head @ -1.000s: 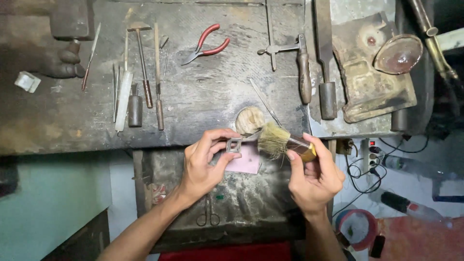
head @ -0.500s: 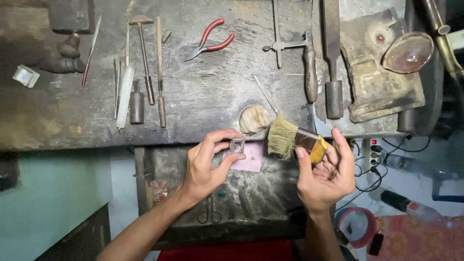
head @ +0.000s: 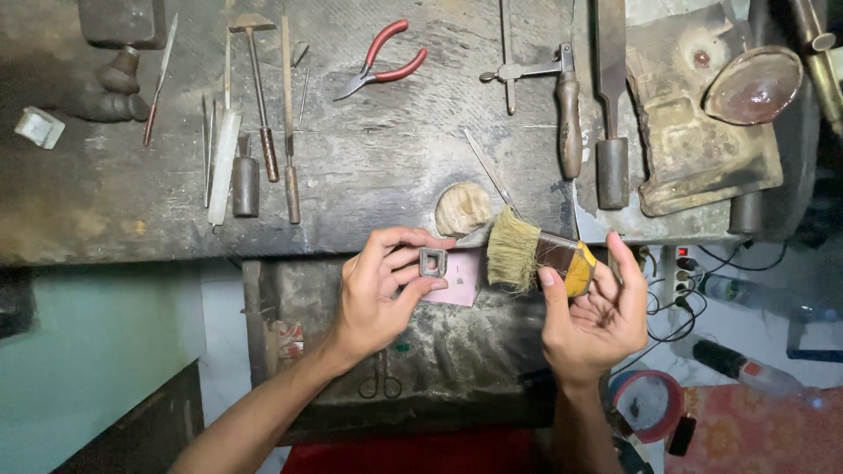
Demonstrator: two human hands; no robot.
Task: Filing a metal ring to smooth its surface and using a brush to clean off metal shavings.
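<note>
While a pair of scissors [head: 379,384] lies nearest on the dusty lower shelf [head: 457,351], the left hand [head: 379,294] pinches a small square metal frame [head: 432,262] between thumb and fingertips, just above a pink card [head: 459,279]. Just right of it, the right hand [head: 595,312] lies palm up, its fingers loosely curled around the yellow and brown handle of a brush [head: 536,256], whose pale bristles point left toward the frame. Farther off, on the worn workbench [head: 369,167], red-handled pliers [head: 385,63], a hammer [head: 257,88] and files lie in a row. A small white block [head: 39,127] sits far left, and a shallow reddish dish [head: 752,85] far right.
</note>
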